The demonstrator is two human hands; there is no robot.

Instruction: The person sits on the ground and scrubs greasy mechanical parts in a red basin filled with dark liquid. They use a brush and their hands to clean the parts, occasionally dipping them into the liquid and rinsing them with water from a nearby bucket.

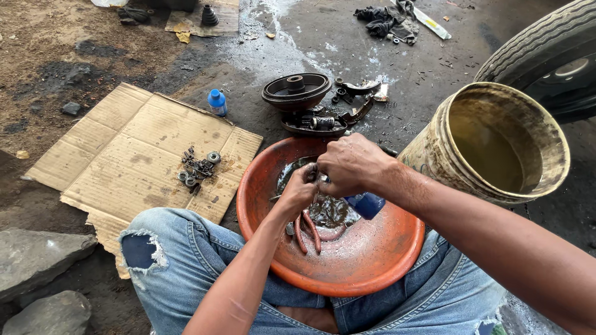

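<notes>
Head view: left hand (300,188) and right hand (349,164) pinch one small dark part together over orange basin (372,260); blue-handled tool (366,205) at 5 o'clock under right grip.

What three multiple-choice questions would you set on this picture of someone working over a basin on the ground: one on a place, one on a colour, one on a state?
1. Where does the pile of small metal parts lie?
A. on the cardboard sheet
B. inside the bucket
C. on the grey rocks

2. What colour is the basin between the person's knees?
A. white
B. orange
C. green

3. What state is the bucket in?
A. lidded and upright
B. empty and upside down
C. open, tilted, with murky liquid inside

Answers:
1. A: the parts sit on the cardboard sheet, left of the basin.
2. B: its rim and inner wall are orange.
3. C: its open mouth leans toward the camera and shows brownish liquid.

Both the left hand and right hand are closed on a small part over the basin; what it is cannot be told.
</notes>
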